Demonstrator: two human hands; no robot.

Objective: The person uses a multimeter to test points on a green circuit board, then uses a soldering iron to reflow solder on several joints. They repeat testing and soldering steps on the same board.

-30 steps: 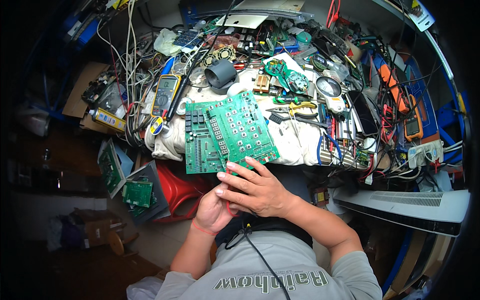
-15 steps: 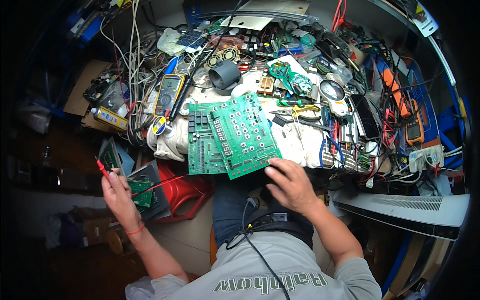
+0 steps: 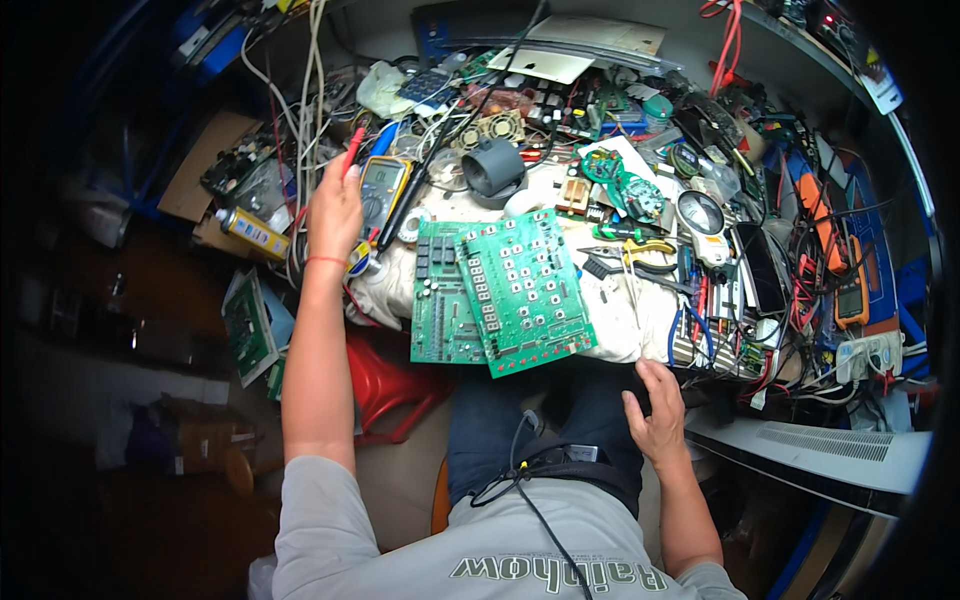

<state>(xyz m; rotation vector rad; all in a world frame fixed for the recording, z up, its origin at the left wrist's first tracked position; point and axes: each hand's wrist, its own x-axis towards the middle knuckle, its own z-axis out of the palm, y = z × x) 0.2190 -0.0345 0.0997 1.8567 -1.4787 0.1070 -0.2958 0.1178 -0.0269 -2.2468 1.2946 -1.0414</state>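
My left hand [image 3: 336, 212] is stretched forward over the left of the bench, closed on a red test probe [image 3: 354, 150] that points up and away. Just right of it lies a yellow-rimmed multimeter [image 3: 380, 192]. My right hand [image 3: 660, 418] is near the bench's front edge with its fingers parted, holding nothing and apart from the boards. Between the hands, a green circuit board with push buttons and digit displays [image 3: 545, 318] lies tilted, partly covering a second green circuit board [image 3: 432, 325]. Both reach the front edge.
Pliers [image 3: 650, 247], a round dial gauge [image 3: 702, 213] and a grey plastic pipe piece [image 3: 492, 168] lie beyond the boards. Tangled cables and electronic parts crowd the bench. A red stool [image 3: 395, 385] stands below at left; a white long panel [image 3: 820, 450] is at right.
My left hand has swung up and forward with the probe, from beside the red stool to the multimeter. My right hand has come off the button board and moved right. The view has shifted slightly.
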